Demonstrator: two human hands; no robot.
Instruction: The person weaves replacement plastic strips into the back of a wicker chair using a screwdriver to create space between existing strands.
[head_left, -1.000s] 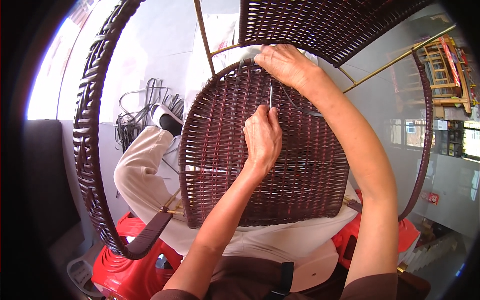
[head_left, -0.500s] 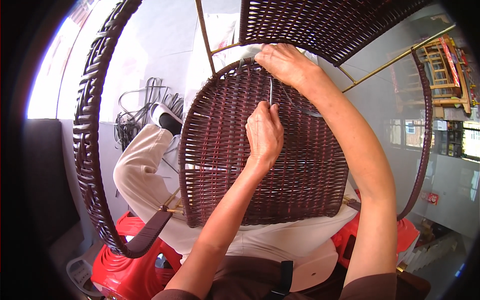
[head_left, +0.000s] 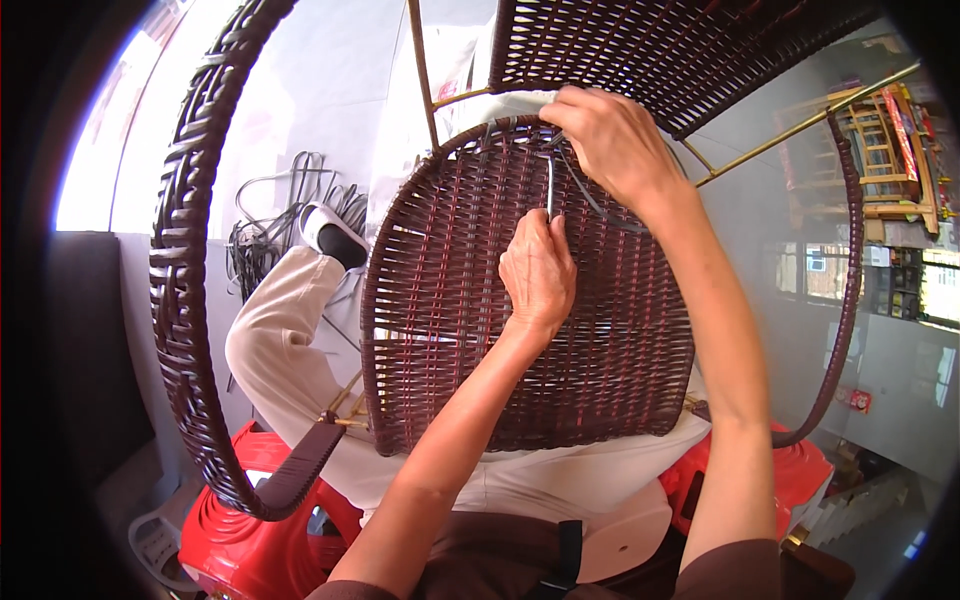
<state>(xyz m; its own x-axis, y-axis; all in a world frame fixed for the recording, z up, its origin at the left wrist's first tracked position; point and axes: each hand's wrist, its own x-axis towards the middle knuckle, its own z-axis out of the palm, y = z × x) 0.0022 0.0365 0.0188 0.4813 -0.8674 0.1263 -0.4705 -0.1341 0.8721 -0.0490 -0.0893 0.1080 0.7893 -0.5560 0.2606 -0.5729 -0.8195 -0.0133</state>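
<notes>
compared with half a second ago, the right grip (head_left: 615, 140) has lifted and turned, its knuckles raised above the far rim of the woven seat (head_left: 600, 330), so more of the grey strip (head_left: 588, 196) below it shows. its fingers are curled in near that rim; whether they pinch anything i cannot tell. the left grip (head_left: 538, 270) sits slightly further to the right than before, still closed firmly around one thin metal tool (head_left: 550, 190), whose tip points away at the weave just short of the rim.

the seat spreads beneath both grips. two woven panels show: this one, and the second panel (head_left: 640, 60) beyond the right grip. well to the left of the left grip lies one heap of loose strips (head_left: 300, 225). two red plastic stools (head_left: 235, 530) stand nearer the body, one on either side of the grips.
</notes>
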